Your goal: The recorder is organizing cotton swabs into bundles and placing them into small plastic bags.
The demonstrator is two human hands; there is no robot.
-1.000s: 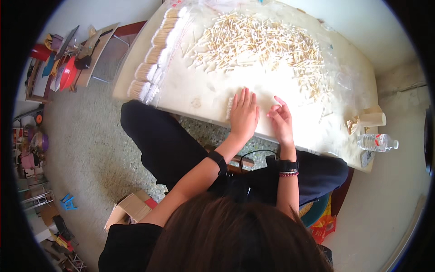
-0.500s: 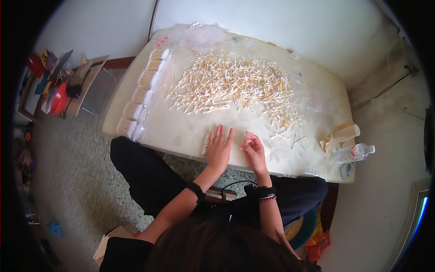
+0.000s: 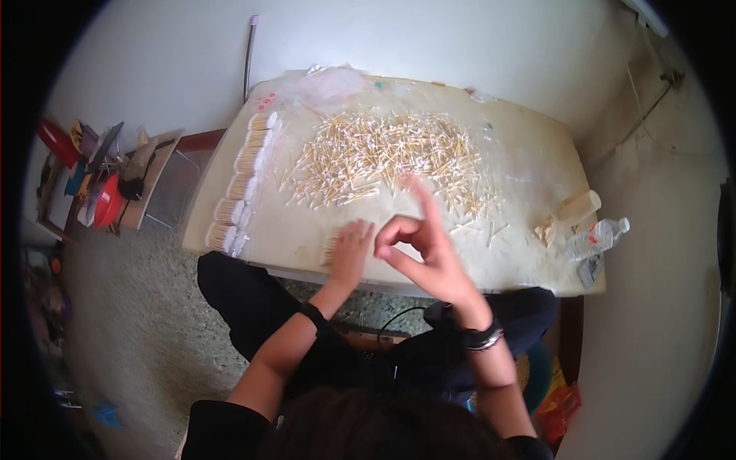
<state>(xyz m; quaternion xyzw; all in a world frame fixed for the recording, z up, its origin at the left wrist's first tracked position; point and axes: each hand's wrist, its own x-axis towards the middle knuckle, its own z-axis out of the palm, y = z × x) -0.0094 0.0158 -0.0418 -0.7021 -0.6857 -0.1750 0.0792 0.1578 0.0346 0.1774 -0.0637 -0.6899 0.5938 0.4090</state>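
Two legs in dark trousers (image 3: 245, 303) extend beneath the near edge of the worktop (image 3: 295, 238). A teal basin (image 3: 541, 376) stands low on the right, with a red and orange bag (image 3: 560, 408) beside it. Each forearm carries a black wristband (image 3: 481, 337) at the wrist.

The right hand (image 3: 429, 257) is raised over the near part of the worktop. Its thumb and one finger curl toward each other in a ring; another finger extends forward, blurred. Whether anything is pinched between the fingertips cannot be told. The left hand (image 3: 352, 247) is lowered palm down near the front edge, fingers extended and slightly spread. A small row of cotton swabs (image 3: 330, 248) lies on the worktop at its left side, partly covered by it.

On the right side are a clear bottle (image 3: 596, 240) lying tilted, crumpled brown paper (image 3: 545, 230) and a pale cup (image 3: 581, 205) on its side. Along the left side, bundled swabs (image 3: 247, 163) form a column. Beyond the hands, loose swabs (image 3: 383, 149) spread in a broad heap. Clear plastic film (image 3: 330, 83) lies at the far left corner, before a pale wall (image 3: 422, 46).
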